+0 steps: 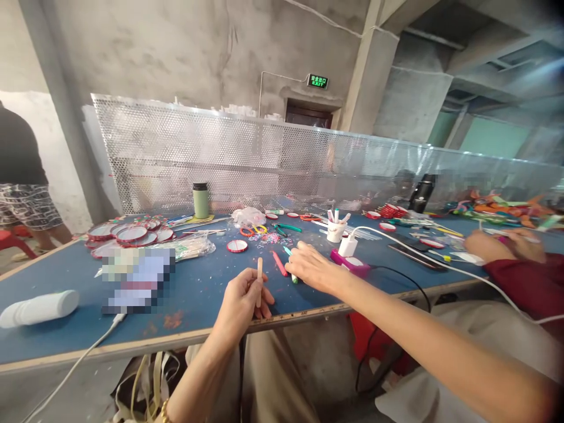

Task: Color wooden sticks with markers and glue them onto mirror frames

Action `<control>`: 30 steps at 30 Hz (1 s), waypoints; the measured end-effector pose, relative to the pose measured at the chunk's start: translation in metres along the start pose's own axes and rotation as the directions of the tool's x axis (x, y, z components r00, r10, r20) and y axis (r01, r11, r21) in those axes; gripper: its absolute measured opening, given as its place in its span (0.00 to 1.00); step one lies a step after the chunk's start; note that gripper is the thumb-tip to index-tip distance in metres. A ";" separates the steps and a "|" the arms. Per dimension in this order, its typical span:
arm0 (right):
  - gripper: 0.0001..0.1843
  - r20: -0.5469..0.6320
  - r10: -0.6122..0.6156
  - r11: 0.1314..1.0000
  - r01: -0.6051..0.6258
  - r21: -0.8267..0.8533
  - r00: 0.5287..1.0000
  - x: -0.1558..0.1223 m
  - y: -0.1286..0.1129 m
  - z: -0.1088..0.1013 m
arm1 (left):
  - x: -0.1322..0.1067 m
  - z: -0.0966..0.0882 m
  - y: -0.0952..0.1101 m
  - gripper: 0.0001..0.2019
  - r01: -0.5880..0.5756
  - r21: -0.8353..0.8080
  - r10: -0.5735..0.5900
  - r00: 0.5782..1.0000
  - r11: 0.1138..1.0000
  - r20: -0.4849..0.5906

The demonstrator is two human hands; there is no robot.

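My left hand (244,295) is closed around a flat wooden craft stick (259,282), held upright near the table's front edge. To its right, my right hand (311,267) reaches over the blue tabletop with its fingers bent together. A light blue marker (287,251) pokes out from under those fingers, seemingly gripped; the rest of it is hidden. Just below the fingertips shows the end of a green marker (294,279). Between the two hands lies a pinkish-red marker (279,264). Beyond them are a round red-rimmed white disc (237,245) and a scatter of small colourful bits (269,238).
Left are stacked red-rimmed discs (132,234), a bag of craft sticks (194,248), a phone (143,279) and a white bottle (39,308). Behind stand scissors (247,232), pliers (286,227), a marker cup (335,230) and a green tumbler (200,201). A white cable crosses toward a co-worker's sleeve (524,282).
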State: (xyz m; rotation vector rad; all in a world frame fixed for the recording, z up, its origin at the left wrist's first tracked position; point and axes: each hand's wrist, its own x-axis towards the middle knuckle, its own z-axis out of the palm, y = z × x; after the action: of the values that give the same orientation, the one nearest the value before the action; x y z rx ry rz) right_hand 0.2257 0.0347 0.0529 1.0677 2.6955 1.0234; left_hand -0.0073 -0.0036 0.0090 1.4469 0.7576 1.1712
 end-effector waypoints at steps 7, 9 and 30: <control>0.12 -0.057 -0.110 0.977 0.097 -0.188 0.992 0.014 -0.006 -0.018 | 0.002 0.000 -0.003 0.13 0.002 -0.018 -0.002 1.000 1.000 -0.008; 0.09 -0.133 -0.117 0.984 0.097 -0.150 0.984 0.010 -0.004 -0.029 | 0.003 0.000 -0.005 0.13 0.002 -0.041 -0.003 1.000 0.999 -0.010; 0.10 -0.052 0.905 -0.081 0.291 0.953 0.423 0.046 -0.078 -0.015 | 0.000 -0.008 0.007 0.12 0.091 -0.275 -0.051 0.987 0.957 0.151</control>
State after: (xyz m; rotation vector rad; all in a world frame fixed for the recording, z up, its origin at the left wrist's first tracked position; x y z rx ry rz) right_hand 0.1408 0.0132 0.0252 2.0927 3.8678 -1.6848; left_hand -0.0159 -0.0025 0.0151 1.2401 0.5160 1.0603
